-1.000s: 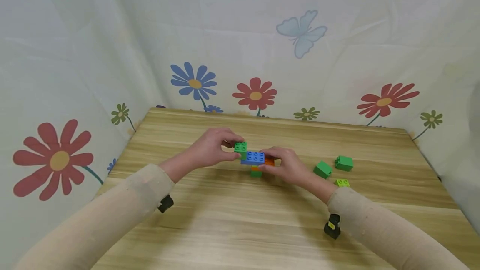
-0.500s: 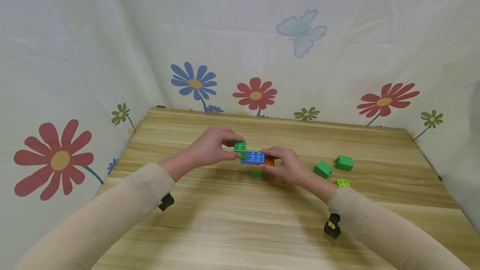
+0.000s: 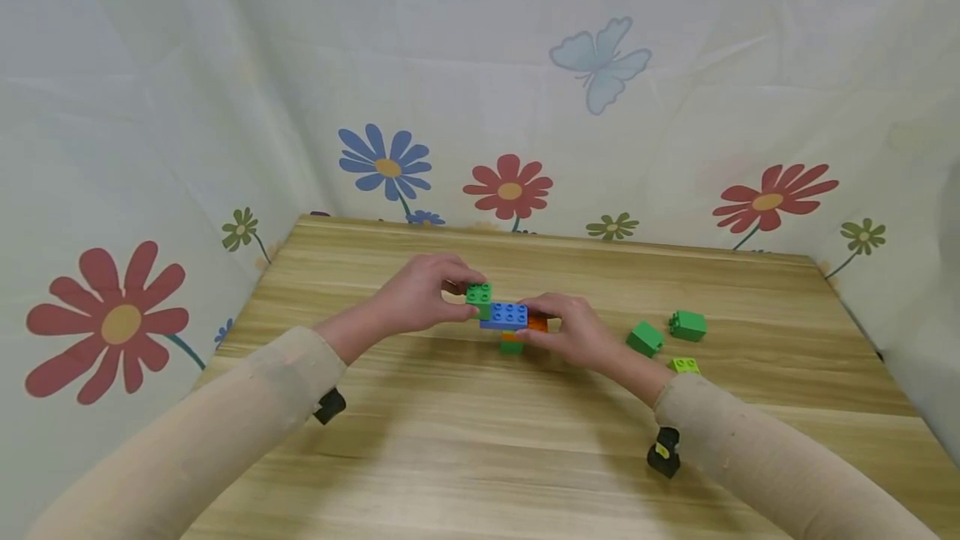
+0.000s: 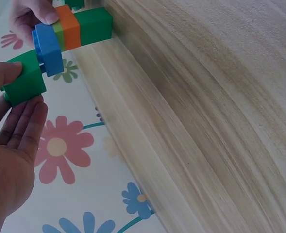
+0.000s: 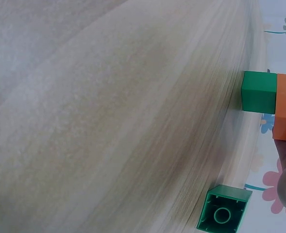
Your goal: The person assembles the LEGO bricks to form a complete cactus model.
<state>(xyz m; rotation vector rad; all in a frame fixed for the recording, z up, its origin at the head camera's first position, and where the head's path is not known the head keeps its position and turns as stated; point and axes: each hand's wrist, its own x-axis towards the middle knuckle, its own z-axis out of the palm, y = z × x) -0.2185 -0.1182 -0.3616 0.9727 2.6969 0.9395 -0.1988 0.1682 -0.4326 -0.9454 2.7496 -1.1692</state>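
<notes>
My left hand (image 3: pixel 422 298) pinches a green brick (image 3: pixel 478 298) between thumb and fingers, at the left end of a blue brick (image 3: pixel 510 315). In the left wrist view this green brick (image 4: pixel 27 80) sits against the studded face of the blue brick (image 4: pixel 49 48), some studs still showing. My right hand (image 3: pixel 573 330) grips the stack beneath: a lime layer (image 4: pixel 58 35), an orange brick (image 3: pixel 537 322) and a green bottom brick (image 3: pixel 512 347). In the right wrist view the bottom green brick (image 5: pixel 259 92) and orange brick (image 5: pixel 283 107) show, with fingers at the orange one.
Two loose green bricks (image 3: pixel 646 340) (image 3: pixel 688 326) lie right of my right hand on the wooden table (image 3: pixel 465 457). A lime brick (image 3: pixel 685 366) is partly hidden by the right forearm. A flower-printed cloth (image 3: pixel 450 90) hangs behind the table.
</notes>
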